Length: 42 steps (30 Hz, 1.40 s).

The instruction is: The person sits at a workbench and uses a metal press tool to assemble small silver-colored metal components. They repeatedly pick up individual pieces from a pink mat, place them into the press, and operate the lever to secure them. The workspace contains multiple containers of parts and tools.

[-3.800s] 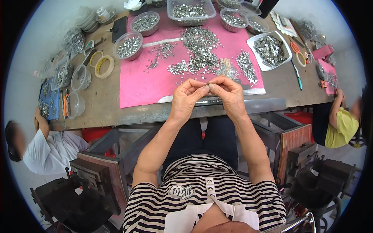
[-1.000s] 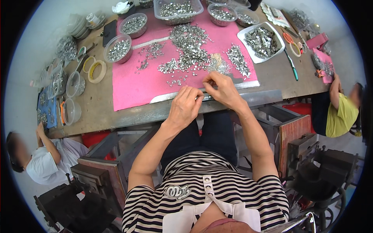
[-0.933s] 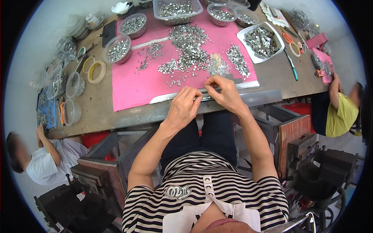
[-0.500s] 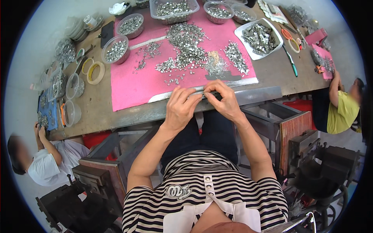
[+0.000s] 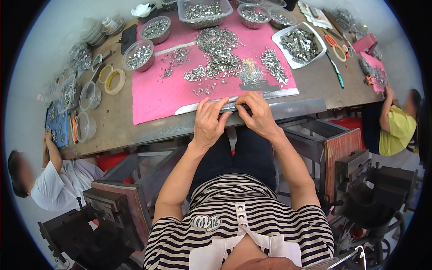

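At the table's near edge, my left hand has its fingers curled, with the thumb a little apart from the index finger. My right hand faces it with thumb and index finger bent into a pinch. The two sets of fingertips nearly meet over a silver strip along the edge of a pink mat. Whatever they grip is too small to make out. Just beyond my fingers lie thin silver pins by a dark grey patch, and a large heap of small metal pieces.
Tubs of metal pieces stand at the back, with a white dish at right. Tape rolls lie left; scissors and a green-handled tool lie right. Co-workers sit at both sides, beside machines.
My left thumb has drawn down and away from the fingertips, widening the gap between them. My right hand has shifted slightly. The whole view has turned a little.
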Available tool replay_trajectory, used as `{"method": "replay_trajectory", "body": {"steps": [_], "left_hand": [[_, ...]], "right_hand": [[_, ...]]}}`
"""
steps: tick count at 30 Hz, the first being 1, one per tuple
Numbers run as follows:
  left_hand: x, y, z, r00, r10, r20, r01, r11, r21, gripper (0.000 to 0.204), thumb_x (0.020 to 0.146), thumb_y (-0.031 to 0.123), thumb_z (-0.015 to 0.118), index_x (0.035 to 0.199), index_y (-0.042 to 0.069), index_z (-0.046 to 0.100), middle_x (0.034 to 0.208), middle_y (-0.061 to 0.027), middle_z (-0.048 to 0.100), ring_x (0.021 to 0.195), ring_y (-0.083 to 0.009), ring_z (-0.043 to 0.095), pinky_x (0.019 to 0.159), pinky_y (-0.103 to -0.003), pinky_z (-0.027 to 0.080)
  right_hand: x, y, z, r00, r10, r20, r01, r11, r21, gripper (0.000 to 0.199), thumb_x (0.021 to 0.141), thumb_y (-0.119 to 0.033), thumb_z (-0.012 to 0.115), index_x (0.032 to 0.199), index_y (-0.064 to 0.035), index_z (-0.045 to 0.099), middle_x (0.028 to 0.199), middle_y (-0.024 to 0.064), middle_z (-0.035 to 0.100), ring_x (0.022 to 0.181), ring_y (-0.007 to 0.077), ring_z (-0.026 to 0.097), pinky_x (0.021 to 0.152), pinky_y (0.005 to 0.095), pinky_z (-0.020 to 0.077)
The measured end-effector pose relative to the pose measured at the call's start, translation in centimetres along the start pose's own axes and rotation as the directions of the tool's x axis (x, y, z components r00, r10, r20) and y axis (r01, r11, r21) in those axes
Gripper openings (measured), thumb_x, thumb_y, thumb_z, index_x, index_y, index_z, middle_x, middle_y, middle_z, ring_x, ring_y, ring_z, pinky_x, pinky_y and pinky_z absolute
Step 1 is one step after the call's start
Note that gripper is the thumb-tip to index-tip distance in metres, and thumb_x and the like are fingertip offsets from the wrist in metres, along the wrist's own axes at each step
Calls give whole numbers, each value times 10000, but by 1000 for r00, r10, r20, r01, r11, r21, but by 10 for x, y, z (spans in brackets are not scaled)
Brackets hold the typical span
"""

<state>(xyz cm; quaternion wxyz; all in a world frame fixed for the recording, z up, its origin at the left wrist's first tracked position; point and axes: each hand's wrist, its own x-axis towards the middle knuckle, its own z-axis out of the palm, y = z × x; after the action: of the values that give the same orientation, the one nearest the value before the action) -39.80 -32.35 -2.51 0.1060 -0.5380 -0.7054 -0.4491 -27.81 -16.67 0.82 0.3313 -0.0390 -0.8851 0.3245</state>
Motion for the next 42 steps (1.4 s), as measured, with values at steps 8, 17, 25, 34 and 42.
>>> {"method": "replay_trajectory", "body": {"steps": [8, 17, 25, 34, 42], "left_hand": [[-1, -1, 1, 1000, 11, -15, -11, 1000, 10, 488, 865, 90, 802, 1320, 70, 630, 1129, -71, 743, 1050, -258, 693, 1109, -504, 428], [3, -2, 1, 998, 65, -15, -65, 998, 23, 475, 869, 96, 790, 1313, 54, 628, 1104, -107, 705, 1031, -286, 672, 1119, -515, 408], [14, 122, -77, 813, 107, -572, -364, 860, -358, 147, 956, 130, 638, 923, 77, 505, 988, -118, 602, 919, -291, 574, 849, -444, 493], [7, 258, -146, 375, 86, -923, -927, 26, -374, 425, 1009, 389, 558, 1157, 0, 648, 1175, -131, 639, 1115, -269, 567, 920, -380, 471], [-1, 272, -138, 419, 102, -902, -906, 114, -408, 419, 1013, 382, 558, 1159, 0, 649, 1175, -131, 644, 1123, -272, 572, 930, -383, 474]], "right_hand": [[-2, 6, 1, 998, -67, 16, 67, 996, -59, 148, 828, 14, 718, 934, -30, 623, 899, 99, 610, 866, 301, 615, 804, 416, 469], [-8, 0, -6, 974, -213, 75, 226, 916, -332, 248, 831, -37, 743, 1063, -43, 657, 1003, 95, 660, 950, 288, 642, 903, 427, 455], [-91, -34, 27, 928, -37, -370, -9, 993, -121, 336, 842, 21, 713, 1166, -17, 636, 975, 141, 641, 919, 337, 627, 818, 433, 506], [-187, -22, 140, 907, 406, 108, -418, 898, 137, 441, 947, -120, 660, 1342, 1, 506, 1175, 210, 630, 1112, 404, 620, 983, 485, 522], [-201, -16, 158, 923, 378, 79, -384, 918, 101, 423, 928, -104, 668, 1310, 13, 530, 1109, 213, 633, 1064, 409, 641, 939, 483, 526]]}}
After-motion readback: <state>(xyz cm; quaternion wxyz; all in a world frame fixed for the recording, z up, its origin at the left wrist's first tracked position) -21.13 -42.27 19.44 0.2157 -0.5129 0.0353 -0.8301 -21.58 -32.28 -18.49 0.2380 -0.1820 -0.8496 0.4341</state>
